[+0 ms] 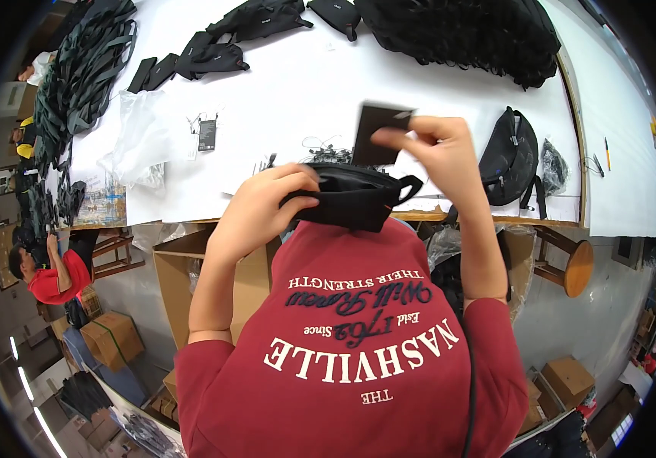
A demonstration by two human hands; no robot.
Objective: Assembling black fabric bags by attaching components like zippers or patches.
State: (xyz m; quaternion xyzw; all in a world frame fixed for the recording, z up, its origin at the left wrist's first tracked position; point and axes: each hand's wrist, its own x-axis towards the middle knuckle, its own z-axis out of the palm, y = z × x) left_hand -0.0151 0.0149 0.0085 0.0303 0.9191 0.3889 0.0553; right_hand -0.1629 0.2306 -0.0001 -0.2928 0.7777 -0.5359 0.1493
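Observation:
My left hand [267,200] is closed on the left end of a black zippered pouch [347,204], which I hold at the table's near edge. The pouch has a small loop handle at its right end, and its top seems to gape. Above it, my right hand [441,146] pinches a flat dark rectangular card [377,133], slightly smeared by motion. Behind the pouch a tangle of thin black cords [328,150] lies on the white tabletop, partly hidden by the card and pouch.
On the white table [267,99] lie a black waist bag [509,156], clear plastic bags [141,137], a black tag [207,135] and several black pouches [210,57]. Straps [88,69] heap at left, a black pile [458,34] behind. A stool [578,267] stands right; a co-worker [57,278] sits left.

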